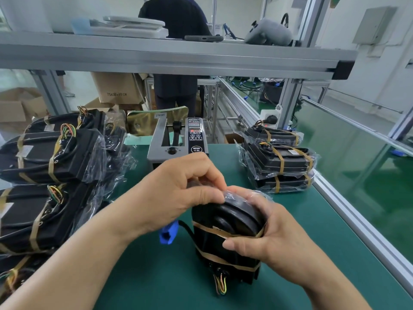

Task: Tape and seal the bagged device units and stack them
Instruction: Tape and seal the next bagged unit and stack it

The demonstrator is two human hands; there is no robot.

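We are standing a black, round-topped device unit [225, 231], banded with brown tape and wrapped in a clear plastic bag [257, 195], upright on the green bench mat [156, 276], at six o'clock of our view's middle. Our right hand [268, 229] is curling round the unit's right side, with the thumb lying across the upper tape band. Our left hand [178, 193] is pinching the bag's loose film at the unit's top between thumb and forefinger, the other fingers curled. A blue plastic connector [168, 233] is peeking out at nine o'clock of the unit, under our left wrist. A grey tape-dispensing machine [178, 139] is sitting at twelve o'clock of it. A stack of taped bagged units [279, 162] is resting at two o'clock, and a bigger pile of bagged black units [51, 157] is lying at ten o'clock.
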